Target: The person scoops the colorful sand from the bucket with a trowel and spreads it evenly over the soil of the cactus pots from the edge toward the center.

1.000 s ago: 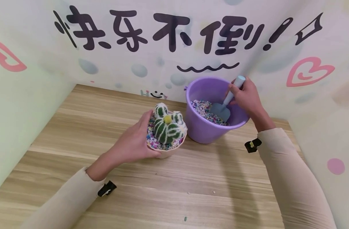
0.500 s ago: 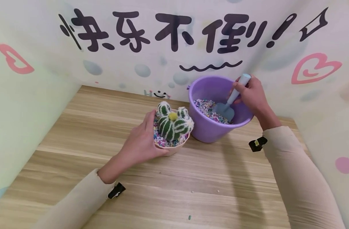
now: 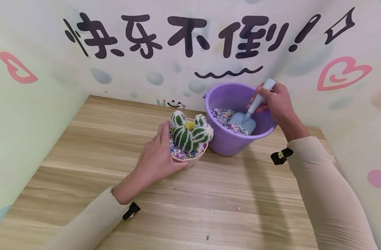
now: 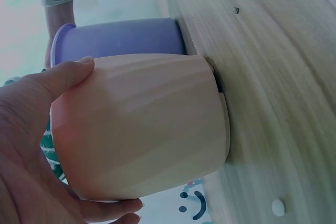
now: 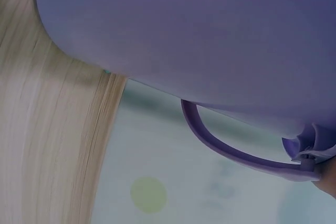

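My left hand (image 3: 157,156) grips a pale pink flowerpot (image 4: 142,124) around its side, thumb at the front and fingers behind. In the pot, a fuzzy green-and-white striped cactus (image 3: 184,139) with a yellow tuft stands in coloured pebbles. The pot is close against the left side of a purple bucket (image 3: 228,142). My right hand (image 3: 276,102) holds the handle of a light blue hand shovel (image 3: 257,104) over the bucket's right rim. The shovel's blade lies among multicoloured pebbles (image 3: 221,116) inside the bucket. Only the bucket's outer wall and its bail handle (image 5: 231,153) fill the right wrist view.
The wooden tabletop (image 3: 115,135) meets a printed fabric backdrop (image 3: 177,76) just behind the bucket. A few loose pebbles, one of them a white pebble (image 4: 278,207), are on the wood in front.
My left hand and the flowerpot have shifted slightly right toward the bucket. The shovel's handle has swung a little up and right, and its blade looks paler, with pebbles at its edge.
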Tool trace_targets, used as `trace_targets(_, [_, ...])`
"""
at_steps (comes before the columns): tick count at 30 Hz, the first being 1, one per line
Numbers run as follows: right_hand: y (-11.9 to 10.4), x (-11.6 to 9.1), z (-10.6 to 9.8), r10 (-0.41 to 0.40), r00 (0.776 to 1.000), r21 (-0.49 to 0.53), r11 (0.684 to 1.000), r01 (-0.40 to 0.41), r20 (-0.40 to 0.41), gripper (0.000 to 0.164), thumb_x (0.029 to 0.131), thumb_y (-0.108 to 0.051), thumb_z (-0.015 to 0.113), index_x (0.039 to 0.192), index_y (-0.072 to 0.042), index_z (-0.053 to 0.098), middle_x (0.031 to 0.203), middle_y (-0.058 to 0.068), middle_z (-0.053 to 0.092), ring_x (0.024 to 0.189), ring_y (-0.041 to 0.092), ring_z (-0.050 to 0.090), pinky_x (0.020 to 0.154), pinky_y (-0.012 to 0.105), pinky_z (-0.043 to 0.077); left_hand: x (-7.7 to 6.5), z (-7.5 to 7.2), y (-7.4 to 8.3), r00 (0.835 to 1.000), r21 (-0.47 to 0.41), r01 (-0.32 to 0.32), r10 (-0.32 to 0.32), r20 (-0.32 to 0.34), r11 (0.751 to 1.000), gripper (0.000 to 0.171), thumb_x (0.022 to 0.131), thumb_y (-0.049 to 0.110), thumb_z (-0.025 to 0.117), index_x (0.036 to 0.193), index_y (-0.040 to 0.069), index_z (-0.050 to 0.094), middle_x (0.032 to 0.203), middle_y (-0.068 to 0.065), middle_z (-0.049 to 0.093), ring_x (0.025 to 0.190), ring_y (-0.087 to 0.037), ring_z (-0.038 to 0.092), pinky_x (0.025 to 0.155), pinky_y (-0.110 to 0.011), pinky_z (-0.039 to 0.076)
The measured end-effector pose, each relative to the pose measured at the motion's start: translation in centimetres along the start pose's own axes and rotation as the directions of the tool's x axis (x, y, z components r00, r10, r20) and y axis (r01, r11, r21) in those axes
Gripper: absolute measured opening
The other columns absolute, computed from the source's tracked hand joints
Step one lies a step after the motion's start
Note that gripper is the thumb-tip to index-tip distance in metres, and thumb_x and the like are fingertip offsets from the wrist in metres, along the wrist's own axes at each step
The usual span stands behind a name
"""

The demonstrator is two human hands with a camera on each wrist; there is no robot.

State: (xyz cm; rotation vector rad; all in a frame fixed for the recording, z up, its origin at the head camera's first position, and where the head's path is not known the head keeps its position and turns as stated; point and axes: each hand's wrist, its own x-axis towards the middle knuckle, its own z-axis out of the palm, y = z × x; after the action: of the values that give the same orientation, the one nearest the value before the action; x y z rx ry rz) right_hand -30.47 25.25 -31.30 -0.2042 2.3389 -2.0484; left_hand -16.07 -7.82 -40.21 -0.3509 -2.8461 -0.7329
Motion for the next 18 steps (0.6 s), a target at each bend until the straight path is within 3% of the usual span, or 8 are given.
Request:
trace_targets(4, [0.0, 0.0, -0.1, 0.016, 0.999, 0.04, 0.999, -0.015, -0.03, 0.017, 0.097, -0.012, 0.056, 0.098, 0.003, 0.049, 0.067, 0.009, 0.067, 0.058, 0.022, 0.071, 0.046, 0.031, 0.055, 0.0, -0.4, 0.1, 0.999, 0.026, -0.005, 0.004, 0.043, 1.0, 0.133, 0.061, 0.062, 0.083, 0.153, -0.002, 0.011, 0.152, -0.025, 0.028, 0.12, -0.045, 0.052, 0.091, -0.058, 0.049])
trace_targets(10, [-0.1, -0.1, -0.2, 0.052, 0.993, 0.137, 0.99, -0.038, -0.101, 0.018, 0.098, -0.014, 0.056, 0.102, 0.001, 0.047, 0.067, 0.009, 0.068, 0.059, 0.023, 0.071, 0.048, 0.032, 0.056, 0.9, -2.3, -0.6, 0.977, -0.001, -0.021, 0.02, 0.212, 1.0, 0.141, 0.058, 0.064, 0.084, 0.155, 0.0, 0.004, 0.156, -0.025, 0.018, 0.133, -0.045, 0.039, 0.099, -0.064, 0.04])
trace_targets(13, [-0.1, -0.1, -0.3, 0.055, 0.991, 0.19, 0.981, -0.03, -0.126, 0.019, 0.098, -0.014, 0.056, 0.104, 0.0, 0.045, 0.067, 0.01, 0.068, 0.059, 0.023, 0.071, 0.048, 0.032, 0.056, 2.1, -3.2, -1.7, 0.956, -0.083, -0.062, 0.083, 0.28, 0.995, 0.145, 0.054, 0.059, 0.089, 0.155, 0.003, 0.001, 0.158, -0.023, 0.013, 0.14, -0.043, 0.029, 0.102, -0.066, 0.036])
trace_targets(18, [0.0, 0.0, -0.4, 0.032, 0.989, 0.266, 0.964, 0.008, -0.146, 0.021, 0.097, -0.014, 0.057, 0.101, 0.002, 0.044, 0.067, 0.012, 0.068, 0.059, 0.024, 0.071, 0.047, 0.033, 0.056, 4.0, -3.7, -3.9, 0.889, -0.255, -0.148, 0.242, 0.39, 0.956, 0.145, 0.053, 0.053, 0.092, 0.155, 0.006, 0.0, 0.158, -0.021, 0.012, 0.141, -0.039, 0.028, 0.11, -0.057, 0.032])
